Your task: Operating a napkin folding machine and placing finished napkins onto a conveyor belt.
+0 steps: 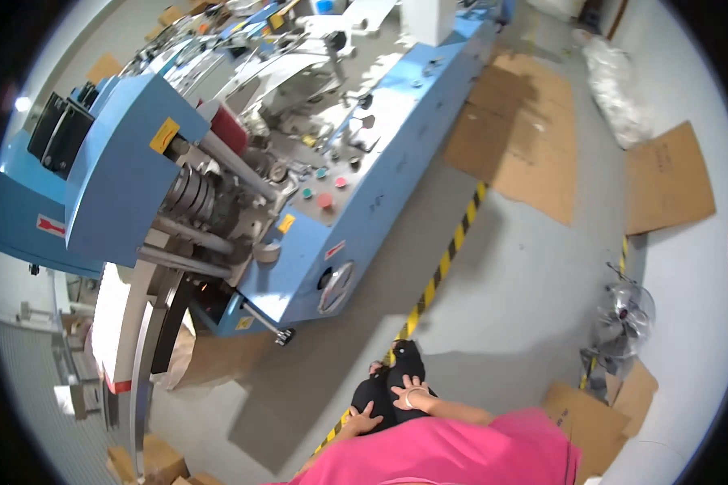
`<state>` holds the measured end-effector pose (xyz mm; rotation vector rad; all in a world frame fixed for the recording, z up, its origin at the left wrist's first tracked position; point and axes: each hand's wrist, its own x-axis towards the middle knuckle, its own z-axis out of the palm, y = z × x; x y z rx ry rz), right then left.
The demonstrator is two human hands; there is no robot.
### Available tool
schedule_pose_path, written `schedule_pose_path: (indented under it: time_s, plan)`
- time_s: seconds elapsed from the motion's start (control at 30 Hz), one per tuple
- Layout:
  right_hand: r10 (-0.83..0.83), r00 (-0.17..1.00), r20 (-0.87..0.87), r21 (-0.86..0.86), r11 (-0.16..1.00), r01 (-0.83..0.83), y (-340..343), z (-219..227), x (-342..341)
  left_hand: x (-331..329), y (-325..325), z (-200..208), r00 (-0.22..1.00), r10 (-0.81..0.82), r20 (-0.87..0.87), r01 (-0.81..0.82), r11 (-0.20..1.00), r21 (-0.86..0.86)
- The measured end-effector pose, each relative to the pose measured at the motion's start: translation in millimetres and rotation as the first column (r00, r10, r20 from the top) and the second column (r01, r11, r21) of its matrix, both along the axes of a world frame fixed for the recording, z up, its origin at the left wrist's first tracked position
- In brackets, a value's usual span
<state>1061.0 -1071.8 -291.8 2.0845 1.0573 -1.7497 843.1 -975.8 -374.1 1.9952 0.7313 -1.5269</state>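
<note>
My left hand (361, 421) lies on the thigh of my black trousers (387, 390), its fingers apart and nothing in them. On the other leg rests my right hand (411, 393), fingers spread, with a pale bracelet (412, 398) at the wrist. Both hands are away from the large blue machine (380, 202) ahead and to the left. Its near end carries a round handwheel (336, 288) and a rod with a black knob (284, 336). Several coloured buttons, among them a red one (324, 200), sit on its top.
Yellow-and-black tape (442, 271) runs along the floor beside the machine. Flattened cardboard (534, 137) covers the floor farther off. A floor fan (624, 318) stands at the right, near a leaning cardboard sheet (670, 179) and a stuffed clear plastic bag (615, 89). Boxes (158, 459) sit lower left.
</note>
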Motion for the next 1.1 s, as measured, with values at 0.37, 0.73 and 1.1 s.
schedule_pose_path:
  time_s: [0.37,0.73,1.1]
  plan:
    - [-0.182,0.983,0.013,0.052,0.982,0.182,-16,12,-21,-56,19,74,0.916,0.228,0.33,-0.287,0.948,0.139]
    - [-0.327,0.889,0.32,0.09,0.945,0.315,-38,-65,-126,-205,75,44,0.727,0.473,0.497,-0.543,0.84,-0.005]
    - [-0.123,0.934,0.335,0.257,0.966,0.035,9,1,-194,-287,124,30,0.469,0.684,0.559,-0.749,0.644,-0.159]
